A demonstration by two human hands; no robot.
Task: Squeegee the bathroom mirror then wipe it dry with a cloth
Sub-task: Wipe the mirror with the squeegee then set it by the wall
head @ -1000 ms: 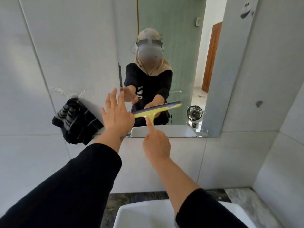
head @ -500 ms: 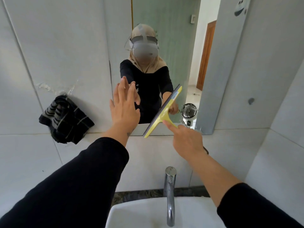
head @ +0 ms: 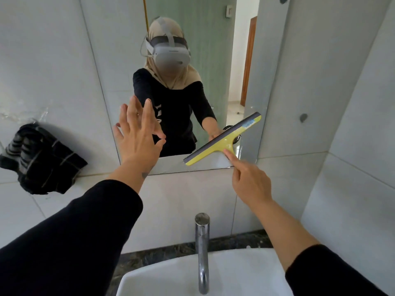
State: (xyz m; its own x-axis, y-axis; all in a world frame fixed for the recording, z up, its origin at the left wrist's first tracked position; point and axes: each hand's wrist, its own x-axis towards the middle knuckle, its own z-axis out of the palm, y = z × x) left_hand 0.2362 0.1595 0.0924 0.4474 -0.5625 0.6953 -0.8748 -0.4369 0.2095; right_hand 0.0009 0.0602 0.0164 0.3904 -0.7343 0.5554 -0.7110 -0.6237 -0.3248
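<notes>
The wall mirror point(head: 119, 60) fills the upper middle of the head view. My right hand point(head: 249, 180) grips the handle of a yellow squeegee point(head: 224, 141), forefinger stretched along it. Its grey blade lies tilted against the mirror's lower right part, low end left, high end right. My left hand point(head: 139, 137) is spread flat near the mirror's lower left part, fingers apart and holding nothing. A dark striped cloth point(head: 40, 159) hangs on the tiled wall left of the mirror.
A chrome tap point(head: 202, 251) rises over the white basin point(head: 162, 280) directly below. A dark marble counter strip point(head: 235, 242) runs behind the basin. Tiled walls close in on the left and right. A person with a headset is reflected in the mirror.
My right hand has carried the squeegee to the right along the bottom of the mirror and flattened its tilt. My left hand has stayed at the mirror's lower left with fingers spread.
</notes>
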